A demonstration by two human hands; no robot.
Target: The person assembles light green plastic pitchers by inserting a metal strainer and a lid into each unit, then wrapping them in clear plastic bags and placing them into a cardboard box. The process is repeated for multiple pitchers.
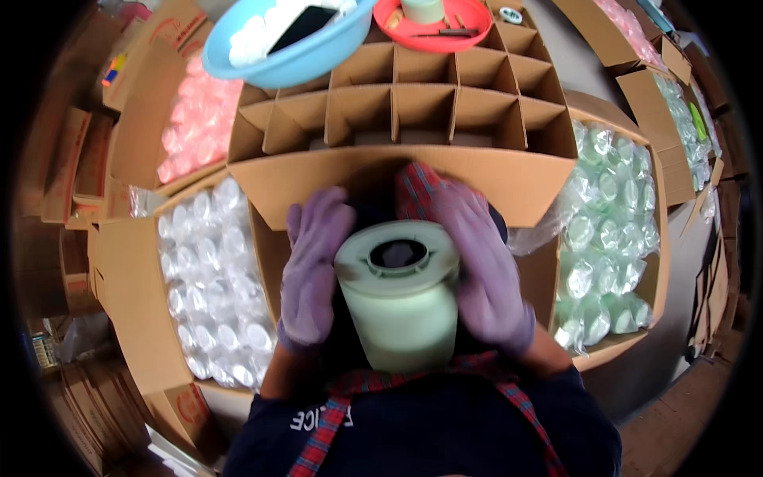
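Observation:
A pale green, round plastic container [401, 330] stands in front of my body, its wide rim-like top pierced by a dark round opening. My left hand [314, 274], in a purple glove, is upright along the container's left side with the fingers stretched. On the other side, my right hand [483, 274], gloved the same way, lies along the top's right edge, fingers stretched and pointing away from me. Motion blurs both hands, so I cannot tell whether the palms press on the container. Behind it, a red plaid cloth [417, 191] shows.
Ahead is a cardboard box with dividers [405, 171]. On it sit a blue basin [262, 67] with white pieces and a dark phone, and a red tray [437, 40]. Boxes of bagged clear [211, 278], pink [203, 119] and green containers [608, 230] stand around.

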